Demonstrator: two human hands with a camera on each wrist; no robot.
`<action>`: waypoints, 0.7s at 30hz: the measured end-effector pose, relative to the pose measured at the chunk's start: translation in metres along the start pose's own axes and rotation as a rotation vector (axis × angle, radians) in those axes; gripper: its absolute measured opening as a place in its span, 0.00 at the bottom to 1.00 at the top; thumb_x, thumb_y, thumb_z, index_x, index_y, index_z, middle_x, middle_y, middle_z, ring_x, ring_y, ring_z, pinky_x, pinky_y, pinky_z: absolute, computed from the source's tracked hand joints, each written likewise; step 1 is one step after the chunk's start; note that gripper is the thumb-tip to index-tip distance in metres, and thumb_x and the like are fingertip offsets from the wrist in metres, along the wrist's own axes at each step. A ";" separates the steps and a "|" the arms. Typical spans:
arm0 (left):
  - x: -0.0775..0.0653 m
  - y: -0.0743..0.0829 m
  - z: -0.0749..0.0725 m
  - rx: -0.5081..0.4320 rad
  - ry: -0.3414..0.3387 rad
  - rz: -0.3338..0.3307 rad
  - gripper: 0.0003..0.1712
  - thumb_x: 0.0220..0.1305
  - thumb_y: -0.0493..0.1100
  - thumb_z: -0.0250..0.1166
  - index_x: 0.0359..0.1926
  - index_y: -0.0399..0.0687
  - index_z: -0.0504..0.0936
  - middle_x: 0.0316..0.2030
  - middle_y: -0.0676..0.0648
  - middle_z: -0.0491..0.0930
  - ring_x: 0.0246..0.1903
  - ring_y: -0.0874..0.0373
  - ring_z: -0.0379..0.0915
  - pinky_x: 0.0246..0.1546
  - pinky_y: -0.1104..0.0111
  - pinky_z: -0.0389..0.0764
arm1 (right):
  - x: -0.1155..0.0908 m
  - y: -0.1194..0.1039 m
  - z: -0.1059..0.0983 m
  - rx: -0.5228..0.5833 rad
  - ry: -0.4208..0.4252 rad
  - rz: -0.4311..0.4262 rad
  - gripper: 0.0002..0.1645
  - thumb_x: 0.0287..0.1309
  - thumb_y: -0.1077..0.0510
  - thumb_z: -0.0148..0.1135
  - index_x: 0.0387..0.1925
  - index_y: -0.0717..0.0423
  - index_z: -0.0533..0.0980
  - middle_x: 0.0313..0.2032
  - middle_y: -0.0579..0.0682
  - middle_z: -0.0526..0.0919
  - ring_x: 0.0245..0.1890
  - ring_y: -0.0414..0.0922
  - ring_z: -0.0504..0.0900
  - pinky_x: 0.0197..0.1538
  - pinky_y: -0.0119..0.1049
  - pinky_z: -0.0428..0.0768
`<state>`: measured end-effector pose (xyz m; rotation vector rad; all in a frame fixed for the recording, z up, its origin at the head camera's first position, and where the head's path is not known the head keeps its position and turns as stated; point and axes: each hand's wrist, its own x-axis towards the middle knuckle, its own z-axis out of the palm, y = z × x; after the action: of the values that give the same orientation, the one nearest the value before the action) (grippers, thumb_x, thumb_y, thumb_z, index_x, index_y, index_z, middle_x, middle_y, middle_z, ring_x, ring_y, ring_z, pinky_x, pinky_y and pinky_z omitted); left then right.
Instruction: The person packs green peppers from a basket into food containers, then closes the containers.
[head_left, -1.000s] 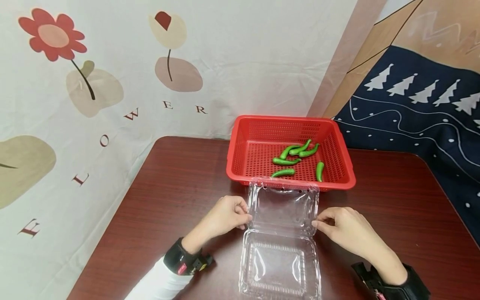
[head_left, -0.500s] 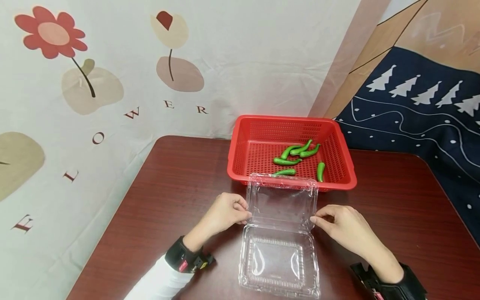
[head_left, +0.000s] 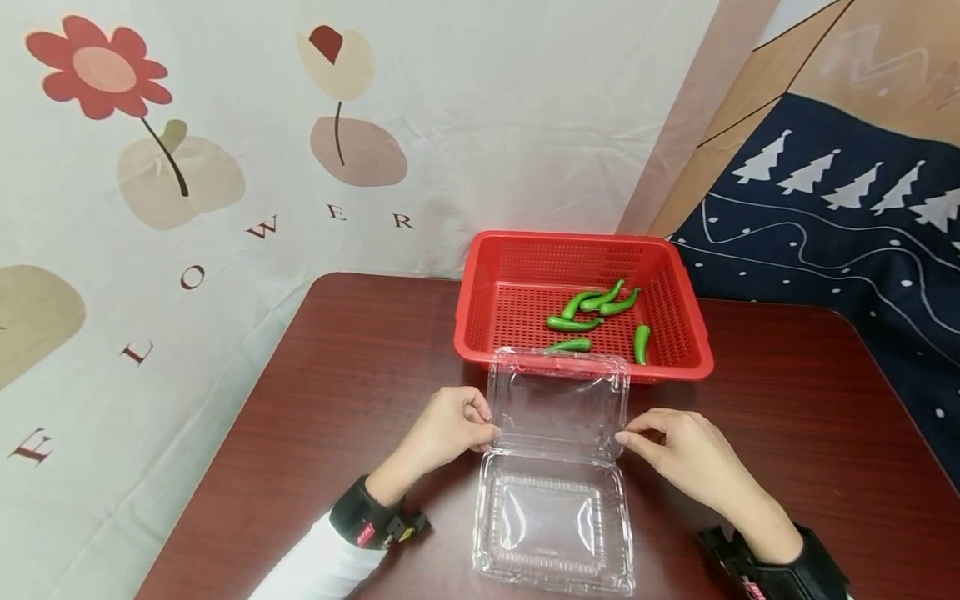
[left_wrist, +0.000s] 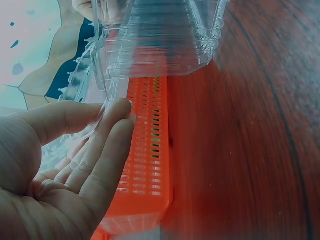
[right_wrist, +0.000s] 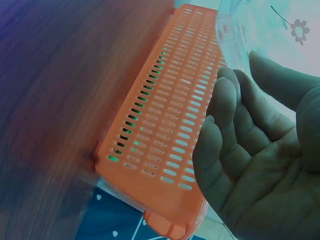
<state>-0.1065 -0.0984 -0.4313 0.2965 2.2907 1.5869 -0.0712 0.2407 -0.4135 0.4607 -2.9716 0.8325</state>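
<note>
A clear plastic clamshell box lies unfolded in the head view, its ribbed base [head_left: 551, 521] nearest the person and its lid [head_left: 558, 408] raised on the far side. My left hand [head_left: 456, 425] pinches the lid's left edge close to the hinge, between thumb and fingers. On the opposite side, my right hand [head_left: 678, 446] pinches the right edge at about the same height. The left wrist view shows the thumb [left_wrist: 70, 120] and fingers meeting at the thin plastic rim. In the right wrist view the plastic edge [right_wrist: 232, 37] reaches the fingertips.
Behind the box stands a red perforated basket [head_left: 480, 292] holding several green chili peppers [head_left: 573, 323]; the lid's top overlaps its front rim in the head view. Everything rests on a dark reddish wooden table [head_left: 360, 350]. Printed cloths [head_left: 525, 125] hang behind it.
Both hands have shifted slightly away from the person and to the left, and the clamshell box with them. The lid's top now overlaps more of the basket's front. The peppers stay put.
</note>
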 end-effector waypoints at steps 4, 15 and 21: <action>-0.003 -0.002 -0.003 0.002 0.018 -0.001 0.12 0.56 0.29 0.74 0.30 0.39 0.77 0.21 0.45 0.85 0.22 0.54 0.84 0.30 0.50 0.89 | 0.000 0.000 -0.002 0.008 -0.001 0.030 0.07 0.62 0.47 0.75 0.37 0.44 0.88 0.34 0.35 0.87 0.32 0.35 0.79 0.35 0.37 0.81; -0.015 -0.008 -0.016 0.040 0.091 -0.012 0.11 0.56 0.28 0.73 0.28 0.39 0.77 0.20 0.48 0.84 0.22 0.54 0.84 0.19 0.75 0.73 | 0.008 0.002 -0.016 0.049 0.172 -0.023 0.05 0.61 0.58 0.76 0.39 0.48 0.87 0.35 0.42 0.88 0.26 0.37 0.74 0.27 0.31 0.74; -0.018 -0.012 -0.023 0.052 0.123 -0.022 0.11 0.55 0.27 0.72 0.28 0.40 0.77 0.20 0.48 0.85 0.22 0.53 0.85 0.18 0.74 0.72 | 0.023 0.003 -0.031 0.059 0.291 -0.061 0.08 0.60 0.62 0.75 0.42 0.54 0.88 0.38 0.49 0.89 0.27 0.40 0.74 0.27 0.27 0.74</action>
<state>-0.0983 -0.1292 -0.4318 0.1911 2.4219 1.5770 -0.0962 0.2524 -0.3864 0.3916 -2.6612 0.8975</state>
